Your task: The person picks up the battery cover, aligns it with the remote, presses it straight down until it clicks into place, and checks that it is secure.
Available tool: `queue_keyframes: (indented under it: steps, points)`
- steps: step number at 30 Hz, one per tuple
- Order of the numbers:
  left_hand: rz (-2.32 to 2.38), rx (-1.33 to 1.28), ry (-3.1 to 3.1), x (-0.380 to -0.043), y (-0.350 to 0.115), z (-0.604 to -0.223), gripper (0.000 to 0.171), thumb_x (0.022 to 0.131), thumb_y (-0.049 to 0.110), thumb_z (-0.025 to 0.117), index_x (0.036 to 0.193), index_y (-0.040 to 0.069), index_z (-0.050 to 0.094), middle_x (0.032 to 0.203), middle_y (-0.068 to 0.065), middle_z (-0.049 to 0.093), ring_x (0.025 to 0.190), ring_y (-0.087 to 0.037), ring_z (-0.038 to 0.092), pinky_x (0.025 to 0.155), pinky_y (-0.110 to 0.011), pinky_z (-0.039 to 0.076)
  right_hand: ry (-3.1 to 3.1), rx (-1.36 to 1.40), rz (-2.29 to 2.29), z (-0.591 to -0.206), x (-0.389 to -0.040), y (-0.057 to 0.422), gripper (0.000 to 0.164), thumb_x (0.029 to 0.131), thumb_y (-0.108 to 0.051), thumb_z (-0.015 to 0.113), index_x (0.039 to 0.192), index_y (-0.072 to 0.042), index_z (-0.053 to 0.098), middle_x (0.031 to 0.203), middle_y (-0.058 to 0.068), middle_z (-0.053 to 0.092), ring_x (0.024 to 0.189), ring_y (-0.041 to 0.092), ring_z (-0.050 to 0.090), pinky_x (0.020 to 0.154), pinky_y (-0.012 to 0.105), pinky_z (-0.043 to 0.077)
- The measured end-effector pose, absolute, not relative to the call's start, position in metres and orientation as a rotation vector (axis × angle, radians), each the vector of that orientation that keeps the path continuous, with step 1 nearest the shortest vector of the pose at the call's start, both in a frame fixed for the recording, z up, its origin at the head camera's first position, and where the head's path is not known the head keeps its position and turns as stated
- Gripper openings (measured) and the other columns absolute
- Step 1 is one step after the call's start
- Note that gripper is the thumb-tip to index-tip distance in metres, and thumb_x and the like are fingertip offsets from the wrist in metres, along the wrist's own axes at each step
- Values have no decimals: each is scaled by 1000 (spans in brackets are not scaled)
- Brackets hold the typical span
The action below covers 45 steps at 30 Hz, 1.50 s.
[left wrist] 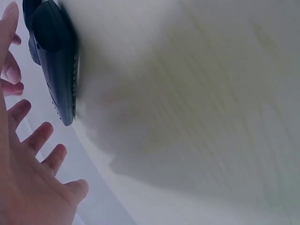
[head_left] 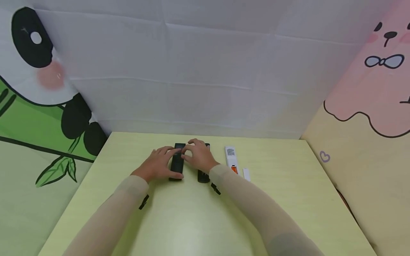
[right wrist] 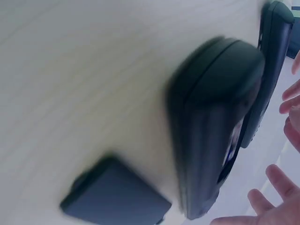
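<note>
In the head view, a black remote control (head_left: 177,164) lies near the table's far side. My left hand (head_left: 158,164) reaches over it from the left, thumb near its closer end and fingers towards its far half. My right hand (head_left: 200,155) comes in from the right, above a second black remote control (head_left: 203,176), its thumb and index finger close to the left fingertips. The left wrist view shows loose, spread fingers (left wrist: 40,136) beside the dark remote. In the right wrist view, fingers (right wrist: 281,180) stretch out beyond the nearer remote, apart from it.
A white remote control (head_left: 230,156) lies back up, with orange showing in its battery bay, beside a small white cover (head_left: 246,174). Small black covers lie by the right wrist (head_left: 215,188) and the left wrist (head_left: 144,202). A white sheet (head_left: 205,106) hangs behind the table.
</note>
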<state>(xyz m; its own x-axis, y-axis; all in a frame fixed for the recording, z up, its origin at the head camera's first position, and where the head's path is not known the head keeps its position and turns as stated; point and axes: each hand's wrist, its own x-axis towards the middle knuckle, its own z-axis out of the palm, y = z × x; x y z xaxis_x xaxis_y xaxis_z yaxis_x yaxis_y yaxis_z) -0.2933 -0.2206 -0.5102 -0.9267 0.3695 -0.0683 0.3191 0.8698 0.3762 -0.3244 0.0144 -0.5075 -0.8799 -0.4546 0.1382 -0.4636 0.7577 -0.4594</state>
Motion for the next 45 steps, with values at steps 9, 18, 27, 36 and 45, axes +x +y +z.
queue_keyframes:
  steps: [9,18,27,36,45]
  points:
    - [531,527,2896,-297,-214,-513,124,85,80,94,183,22,45,186,-26,44,175,-56,37,144,-86,20,-2896,726,777,-507,-332,40,22,116,-37,79,130,-23,87,170,15,64,164,49,57,132,92,39]
    - [510,563,2879,-299,-202,-509,122,88,81,92,184,22,44,186,-24,44,176,-53,38,147,-80,22,-2916,677,760,-511,-336,70,21,115,-37,81,129,-23,88,170,15,64,161,48,60,132,91,40]
    - [461,618,2885,-298,-189,-502,118,88,79,92,181,21,49,184,-25,47,173,-55,42,144,-86,22,-2945,631,743,-507,-334,89,19,116,-39,79,124,-25,88,172,14,64,164,47,58,133,90,39]
    - [442,705,2871,-300,-177,-506,120,86,83,91,182,23,49,185,-24,46,174,-55,42,144,-85,21,-2959,618,712,-513,-332,104,17,115,-40,81,121,-26,89,171,13,64,163,48,59,132,93,38]
    - [397,767,2879,-298,-166,-508,118,86,84,90,179,24,52,182,-20,51,173,-49,44,143,-85,26,-2967,626,719,-522,-330,114,16,113,-38,84,120,-25,91,167,13,67,161,47,61,132,95,35]
